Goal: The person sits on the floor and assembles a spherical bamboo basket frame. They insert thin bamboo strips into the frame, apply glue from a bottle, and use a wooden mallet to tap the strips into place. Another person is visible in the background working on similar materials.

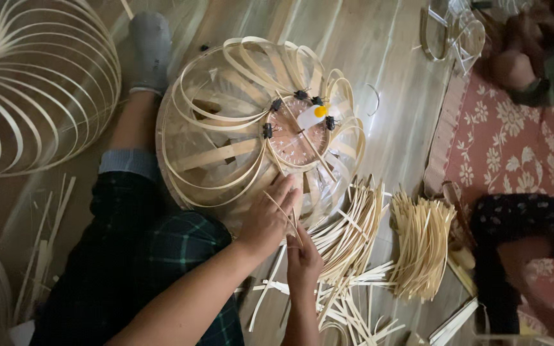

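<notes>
The person sits on the wooden floor with a domed bamboo-strip frame propped against the outstretched leg, likely so its round centre disc faces up and the near edge stays in reach. Small black clips pin the strip ends round that disc. The left hand rests on the frame's near side, fingers curled and pinching a thin bamboo sliver — the sliver's long axis runs from upper left to lower right, its near end pointing toward the right hand. That hand sits just below; whether its fingers grip anything I cannot tell. Bundles of cut strips lie to the right, beside a floral rug.
</notes>
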